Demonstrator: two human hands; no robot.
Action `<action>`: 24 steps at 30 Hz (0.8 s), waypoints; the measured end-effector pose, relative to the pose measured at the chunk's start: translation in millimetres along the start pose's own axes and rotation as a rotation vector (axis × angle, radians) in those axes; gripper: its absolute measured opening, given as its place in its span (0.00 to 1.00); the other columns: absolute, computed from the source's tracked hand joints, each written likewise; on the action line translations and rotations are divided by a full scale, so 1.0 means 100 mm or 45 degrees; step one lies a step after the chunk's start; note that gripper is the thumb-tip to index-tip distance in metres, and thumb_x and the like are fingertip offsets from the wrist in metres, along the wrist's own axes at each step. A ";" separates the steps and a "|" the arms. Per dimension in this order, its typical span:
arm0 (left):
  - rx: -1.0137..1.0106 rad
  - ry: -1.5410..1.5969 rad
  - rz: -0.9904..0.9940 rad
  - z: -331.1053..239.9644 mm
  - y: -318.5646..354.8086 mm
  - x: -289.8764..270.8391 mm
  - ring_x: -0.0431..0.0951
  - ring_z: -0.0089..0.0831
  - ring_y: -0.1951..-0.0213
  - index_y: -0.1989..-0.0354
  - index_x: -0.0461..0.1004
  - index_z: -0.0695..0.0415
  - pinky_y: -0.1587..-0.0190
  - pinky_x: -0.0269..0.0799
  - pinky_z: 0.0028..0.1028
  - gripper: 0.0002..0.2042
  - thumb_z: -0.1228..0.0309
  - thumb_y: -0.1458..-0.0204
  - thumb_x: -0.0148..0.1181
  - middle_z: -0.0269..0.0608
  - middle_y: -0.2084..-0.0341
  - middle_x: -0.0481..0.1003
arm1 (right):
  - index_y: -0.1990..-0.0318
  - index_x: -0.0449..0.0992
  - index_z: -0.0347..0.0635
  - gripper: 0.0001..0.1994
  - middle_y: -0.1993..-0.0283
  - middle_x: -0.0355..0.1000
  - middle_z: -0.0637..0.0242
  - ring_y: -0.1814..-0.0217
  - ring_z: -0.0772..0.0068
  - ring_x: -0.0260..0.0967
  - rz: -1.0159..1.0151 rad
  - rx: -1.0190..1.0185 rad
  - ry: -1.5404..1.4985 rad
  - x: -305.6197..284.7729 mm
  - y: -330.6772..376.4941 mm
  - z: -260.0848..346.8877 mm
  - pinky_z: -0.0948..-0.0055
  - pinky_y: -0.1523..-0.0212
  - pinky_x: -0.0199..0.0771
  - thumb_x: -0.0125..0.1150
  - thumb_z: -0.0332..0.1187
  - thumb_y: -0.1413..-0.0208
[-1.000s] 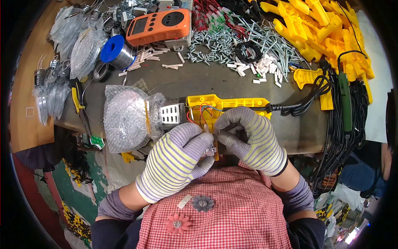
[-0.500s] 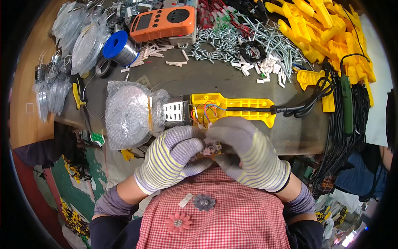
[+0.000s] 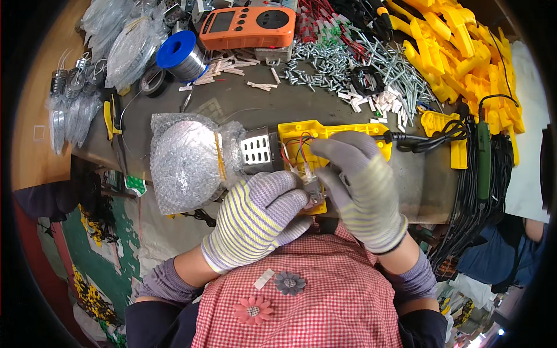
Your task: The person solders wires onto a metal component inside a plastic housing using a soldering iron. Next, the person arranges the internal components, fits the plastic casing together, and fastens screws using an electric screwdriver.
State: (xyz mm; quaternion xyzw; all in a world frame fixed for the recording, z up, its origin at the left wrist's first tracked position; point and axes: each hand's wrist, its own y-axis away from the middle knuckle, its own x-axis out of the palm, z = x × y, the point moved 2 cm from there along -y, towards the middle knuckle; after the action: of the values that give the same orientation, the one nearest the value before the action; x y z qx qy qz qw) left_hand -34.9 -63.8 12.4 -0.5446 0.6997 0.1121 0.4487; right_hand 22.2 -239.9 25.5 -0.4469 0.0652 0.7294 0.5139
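Observation:
My left hand point(image 3: 258, 214), in a striped knit glove, pinches a small grey block-shaped part point(image 3: 314, 191) with wires running up from it. Those thin red and black wires point(image 3: 296, 152) lead into an open yellow plastic handle shell point(image 3: 299, 127). My right hand point(image 3: 365, 188), gloved alike, is just right of the part over the shell, thumb and fingers apart with nothing visible between them. Left of the shell, a slotted metal collar point(image 3: 258, 149) joins a round lamp-like head wrapped in bubble wrap point(image 3: 187, 162). A black cable point(image 3: 418, 141) leaves the handle's right end.
Across the back lie an orange multimeter point(image 3: 248, 28), a blue solder spool point(image 3: 177, 49), loose screws point(image 3: 316, 66) and yellow handle shells point(image 3: 452, 40). Yellow-handled pliers point(image 3: 110, 119) lie left. A green soldering-iron-like tool point(image 3: 483, 151) and black cables point(image 3: 464, 191) hang right.
My right hand has drawn away to the right from the small part, and its fingers have parted. My left hand still holds the part, now slightly farther right. The view has shifted a little.

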 end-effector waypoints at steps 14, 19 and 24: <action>-0.094 0.146 -0.055 0.05 0.06 0.00 0.81 0.42 0.61 0.60 0.79 0.57 0.59 0.79 0.35 0.20 0.68 0.63 0.76 0.45 0.59 0.78 | 0.57 0.79 0.44 0.17 0.60 0.74 0.63 0.58 0.57 0.74 0.376 -0.309 -0.071 -0.12 -0.03 -0.02 0.61 0.58 0.76 0.68 0.29 0.59; -0.096 0.101 -0.174 0.05 0.11 0.08 0.80 0.43 0.61 0.58 0.78 0.57 0.59 0.78 0.36 0.22 0.67 0.63 0.77 0.46 0.59 0.77 | 0.56 0.79 0.46 0.17 0.59 0.74 0.62 0.64 0.57 0.74 0.336 -0.341 -0.136 -0.12 -0.11 -0.05 0.64 0.65 0.76 0.68 0.29 0.57; -0.108 0.103 -0.219 0.05 0.11 0.08 0.80 0.44 0.58 0.57 0.77 0.58 0.58 0.79 0.38 0.22 0.66 0.61 0.76 0.46 0.57 0.77 | 0.53 0.79 0.47 0.19 0.58 0.74 0.62 0.61 0.57 0.75 0.487 -0.384 -0.015 -0.11 -0.18 -0.06 0.63 0.64 0.78 0.69 0.28 0.57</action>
State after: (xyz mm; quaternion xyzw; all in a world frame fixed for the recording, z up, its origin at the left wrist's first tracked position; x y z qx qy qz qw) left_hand -41.4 -62.0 -0.5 -0.6251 0.6627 0.0804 0.4045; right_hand 40.7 -242.6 36.6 -0.4938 0.0362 0.8175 0.2943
